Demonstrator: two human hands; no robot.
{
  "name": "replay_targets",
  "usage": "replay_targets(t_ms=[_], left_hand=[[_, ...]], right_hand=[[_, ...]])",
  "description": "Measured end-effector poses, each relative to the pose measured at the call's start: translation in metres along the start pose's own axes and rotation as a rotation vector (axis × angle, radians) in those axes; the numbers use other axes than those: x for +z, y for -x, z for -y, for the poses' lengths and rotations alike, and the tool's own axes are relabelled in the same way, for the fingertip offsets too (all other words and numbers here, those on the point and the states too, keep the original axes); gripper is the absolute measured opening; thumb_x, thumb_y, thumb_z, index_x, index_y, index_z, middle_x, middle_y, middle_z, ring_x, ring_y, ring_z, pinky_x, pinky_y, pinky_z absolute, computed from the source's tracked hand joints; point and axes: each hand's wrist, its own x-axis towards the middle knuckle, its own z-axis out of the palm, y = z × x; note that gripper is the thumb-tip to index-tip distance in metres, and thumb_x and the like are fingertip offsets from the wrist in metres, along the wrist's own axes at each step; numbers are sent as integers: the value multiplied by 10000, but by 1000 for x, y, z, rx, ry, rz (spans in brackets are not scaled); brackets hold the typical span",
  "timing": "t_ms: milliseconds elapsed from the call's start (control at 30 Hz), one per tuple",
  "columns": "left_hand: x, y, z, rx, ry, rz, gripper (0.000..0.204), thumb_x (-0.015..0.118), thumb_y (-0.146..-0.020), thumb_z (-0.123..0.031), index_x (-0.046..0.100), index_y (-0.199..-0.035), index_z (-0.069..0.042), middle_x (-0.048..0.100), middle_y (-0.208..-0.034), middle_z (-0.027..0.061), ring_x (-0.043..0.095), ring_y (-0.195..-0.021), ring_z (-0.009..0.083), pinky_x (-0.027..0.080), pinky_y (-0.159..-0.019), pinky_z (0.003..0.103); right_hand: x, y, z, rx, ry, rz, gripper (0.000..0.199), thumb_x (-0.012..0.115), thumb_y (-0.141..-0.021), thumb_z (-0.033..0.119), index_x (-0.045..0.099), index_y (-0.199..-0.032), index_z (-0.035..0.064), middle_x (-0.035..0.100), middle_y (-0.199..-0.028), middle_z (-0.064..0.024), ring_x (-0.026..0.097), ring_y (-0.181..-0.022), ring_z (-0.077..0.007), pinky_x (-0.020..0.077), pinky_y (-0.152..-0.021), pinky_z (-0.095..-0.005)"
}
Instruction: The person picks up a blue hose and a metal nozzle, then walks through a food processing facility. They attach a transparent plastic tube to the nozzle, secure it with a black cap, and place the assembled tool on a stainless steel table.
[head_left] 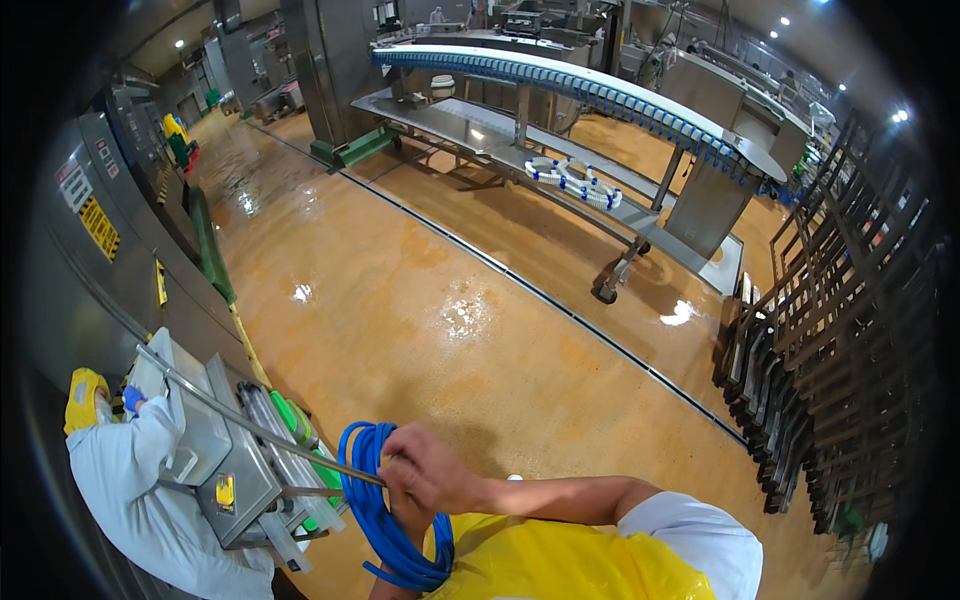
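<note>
Near the lower middle, my two hands are close together at the near end of a long thin metal rod [255, 432], which slants up to the left. My right hand [440, 472] is closed, its fingers curled at the rod's end. Just below it, my left hand [402, 503] is partly covered by the right and also appears closed round the rod. A coil of blue hose [365, 525] hangs in several loops about my left wrist and forearm. What the rod's far end carries cannot be made out.
At lower left, a co-worker in a white coat [130, 500] and yellow head cover stands at a metal cart [235, 492]. A wheeled conveyor [560, 75] with white coiled tubing [575, 180] stands ahead. Dark racks [830, 330] line the right. A drain channel [480, 255] crosses the wet floor.
</note>
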Motion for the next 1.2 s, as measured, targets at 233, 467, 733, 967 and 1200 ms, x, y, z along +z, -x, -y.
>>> replay_targets(t_ms=[233,467,733,967,1200], left_hand=[[40,-165,44,95,-41,-391,396,489,-1127,-393,588,-1328,-67,646,-1176,70,666,-971,151,558,-790,276],[3,-399,93,71,-125,-225,478,537,-1051,-434,578,-1154,30,560,-953,107,403,-442,137,274,-333,237],[46,-687,137,-10,-80,-188,541,542,-1039,-496,583,-1176,26,540,-940,91,435,-508,134,322,-374,243],[74,-878,220,-126,-145,-232,521,597,-993,-510,563,-1140,-11,492,-872,44,375,-455,104,250,-383,252],[109,-1031,305,-12,-300,-376,536,689,-914,-472,539,-1101,7,480,-852,56,399,-475,106,264,-396,261]], right_hand=[[-126,-107,-102,-234,222,74,576,598,-1028,496,539,-1397,57,544,-1420,-229,503,-1320,-432,395,-1064,-585],[-311,-233,-337,80,152,228,470,646,-1031,416,620,-1298,30,636,-1281,-220,608,-1205,-412,492,-1024,-502],[-602,-222,-621,934,657,783,636,702,-948,531,660,-1348,39,671,-1367,-209,620,-1281,-406,511,-1060,-494],[-890,-309,-813,1081,910,401,804,778,-874,520,569,-1427,-25,596,-1458,-256,580,-1351,-399,481,-1136,-463],[-1090,-475,-987,1156,1116,-122,808,840,-844,359,468,-1493,54,592,-1408,-209,575,-1331,-393,508,-1084,-503]])
